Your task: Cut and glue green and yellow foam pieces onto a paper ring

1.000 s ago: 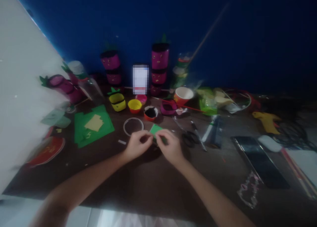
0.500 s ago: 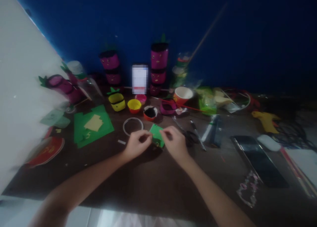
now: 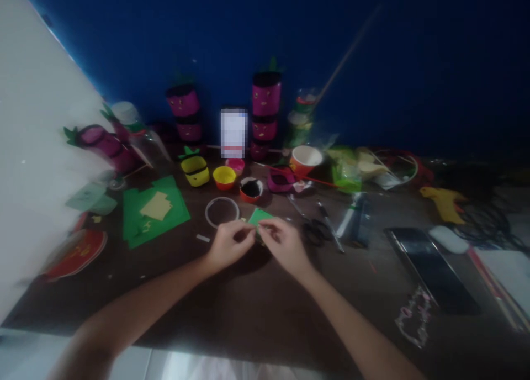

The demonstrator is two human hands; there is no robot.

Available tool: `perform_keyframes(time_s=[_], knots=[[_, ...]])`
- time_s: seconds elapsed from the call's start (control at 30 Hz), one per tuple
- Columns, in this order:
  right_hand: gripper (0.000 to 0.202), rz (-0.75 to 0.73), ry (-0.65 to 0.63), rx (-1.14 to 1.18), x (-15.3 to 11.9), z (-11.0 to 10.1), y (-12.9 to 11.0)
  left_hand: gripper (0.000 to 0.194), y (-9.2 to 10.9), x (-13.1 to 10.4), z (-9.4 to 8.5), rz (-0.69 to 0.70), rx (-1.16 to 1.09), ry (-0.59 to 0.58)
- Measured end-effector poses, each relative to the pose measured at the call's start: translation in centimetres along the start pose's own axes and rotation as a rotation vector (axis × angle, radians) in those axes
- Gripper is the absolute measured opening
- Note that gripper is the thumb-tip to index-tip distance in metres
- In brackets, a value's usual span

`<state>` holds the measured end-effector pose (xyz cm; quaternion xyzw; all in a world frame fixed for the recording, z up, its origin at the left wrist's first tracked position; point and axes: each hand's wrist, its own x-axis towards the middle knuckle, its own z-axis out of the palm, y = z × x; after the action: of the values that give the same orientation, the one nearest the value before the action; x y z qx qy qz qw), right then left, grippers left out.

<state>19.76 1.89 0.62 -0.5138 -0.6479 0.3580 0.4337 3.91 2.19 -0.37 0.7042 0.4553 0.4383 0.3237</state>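
A small green piece [image 3: 259, 215] lies at the middle of the dark table, partly covered by my fingers. My left hand [image 3: 232, 242] is pinched closed at its left edge, and what the fingertips hold is too small to make out. From the right, my right hand [image 3: 285, 244] reaches over the piece with thumb and forefinger together, almost touching the left fingertips; anything between them is hidden. Just behind my left hand lies a clear ring [image 3: 222, 198]. A cup with dark contents [image 3: 251, 189] stands beyond the green piece.
Green sheets [image 3: 136, 217] with yellow paper on top lie left. Scissors [image 3: 317, 232], a pen [image 3: 331, 226] and a phone [image 3: 434, 269] are on the right. Cups, purple figures [image 3: 266, 101] and a bottle [image 3: 144, 140] stand behind. A yellow glue gun [image 3: 445, 203] lies far right.
My right hand has moved left over the green piece, bringing its fingertips close to those of my left hand. The left hand has barely moved.
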Motion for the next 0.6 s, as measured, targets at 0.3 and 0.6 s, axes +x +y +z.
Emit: perform_keyframes(time_s=[0.3, 0.6], knots=[[0.008, -0.150, 0.019, -0.127, 0.2, -0.3, -0.5, 0.014, 0.5, 0.1, -0.1, -0.020, -0.003, 0.000], [0.019, -0.594, 0.014, -0.362, -0.1, -1.3, 0.4, 0.026, 0.3, 0.4, -0.6, -0.183, -0.265, -0.121]])
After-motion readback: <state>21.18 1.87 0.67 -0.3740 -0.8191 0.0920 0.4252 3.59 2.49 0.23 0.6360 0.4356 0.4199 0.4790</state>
